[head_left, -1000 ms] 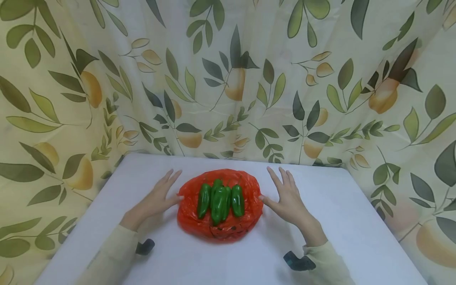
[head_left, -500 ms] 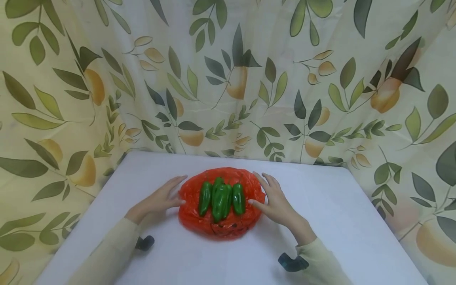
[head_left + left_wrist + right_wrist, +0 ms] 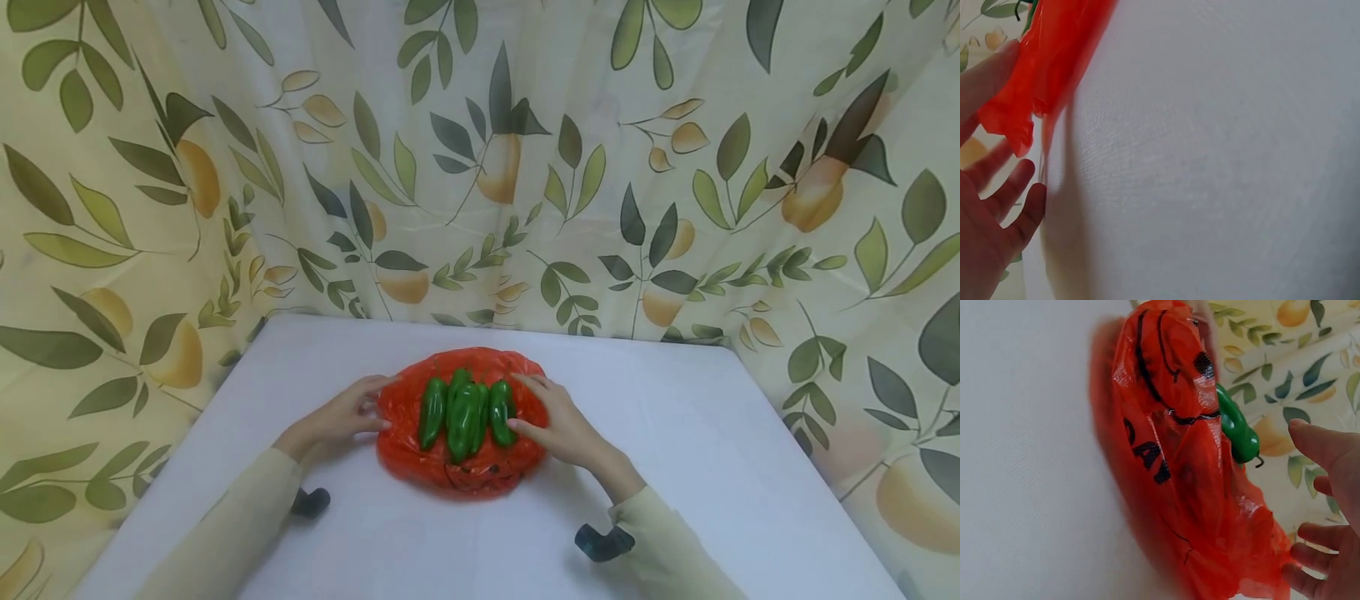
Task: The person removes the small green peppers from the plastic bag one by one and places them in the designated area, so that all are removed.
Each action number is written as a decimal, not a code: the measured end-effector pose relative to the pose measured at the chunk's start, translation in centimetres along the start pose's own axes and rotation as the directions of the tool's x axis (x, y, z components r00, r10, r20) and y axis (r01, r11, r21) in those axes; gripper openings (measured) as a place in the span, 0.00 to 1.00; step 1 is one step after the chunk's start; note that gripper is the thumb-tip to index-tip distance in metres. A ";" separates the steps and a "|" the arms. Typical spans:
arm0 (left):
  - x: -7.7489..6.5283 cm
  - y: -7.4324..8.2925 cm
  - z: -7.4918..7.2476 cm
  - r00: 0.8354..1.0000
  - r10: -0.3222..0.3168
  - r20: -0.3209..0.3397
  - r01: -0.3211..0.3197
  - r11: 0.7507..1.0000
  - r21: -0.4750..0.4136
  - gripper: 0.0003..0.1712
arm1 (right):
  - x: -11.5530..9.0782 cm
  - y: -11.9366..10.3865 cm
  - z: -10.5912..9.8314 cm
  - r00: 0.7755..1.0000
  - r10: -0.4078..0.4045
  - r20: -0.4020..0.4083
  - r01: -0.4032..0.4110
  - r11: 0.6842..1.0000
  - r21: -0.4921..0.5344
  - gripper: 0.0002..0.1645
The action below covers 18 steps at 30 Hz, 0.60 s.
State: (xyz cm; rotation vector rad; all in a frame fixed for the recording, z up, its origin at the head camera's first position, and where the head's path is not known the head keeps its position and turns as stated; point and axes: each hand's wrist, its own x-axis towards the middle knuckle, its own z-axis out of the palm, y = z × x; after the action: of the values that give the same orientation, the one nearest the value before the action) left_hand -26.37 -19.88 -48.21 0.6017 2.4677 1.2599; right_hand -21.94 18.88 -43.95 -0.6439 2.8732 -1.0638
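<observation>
Several glossy green peppers (image 3: pixel 464 421) lie side by side on a crumpled red plastic bag (image 3: pixel 405 454), mid-table. At the bag's left edge is my left hand (image 3: pixel 341 417), thumb and fingers spread apart; in the left wrist view its thumb is beside the red plastic (image 3: pixel 1063 56), and contact is hard to tell. My right hand (image 3: pixel 562 425) reaches over the bag's right side, thumb and fingertips close to the rightmost pepper (image 3: pixel 501 412). The right wrist view has that hand (image 3: pixel 1335 512) with fingers loosely bent and nothing between them, near a pepper (image 3: pixel 1239 428) and the bag's black-printed side (image 3: pixel 1179 444).
The white tabletop (image 3: pixel 420 550) surrounds the bag. Behind and at both sides hangs a curtain (image 3: pixel 465 233) printed with leaves and fruit. A dark device is at each wrist, the left one (image 3: pixel 311 502) and the right one (image 3: pixel 604 542).
My right hand has moved left, from beside the bag to over its right part near the peppers. The left hand's fingers have drawn in slightly at the left edge. The peppers keep their arrangement.
</observation>
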 end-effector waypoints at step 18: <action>0.4 -0.7 0.5 0.989 -0.145 0.025 0.146 0.982 -0.119 0.42 | 2.2 2.1 1.1 0.989 0.033 0.145 -0.042 0.997 0.060 0.39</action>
State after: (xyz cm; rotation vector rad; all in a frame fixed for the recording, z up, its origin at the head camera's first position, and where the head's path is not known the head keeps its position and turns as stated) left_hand -26.68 -19.69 -49.14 0.3913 2.3544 1.3288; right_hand -24.54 18.77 -45.85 -0.6322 2.7075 -1.0518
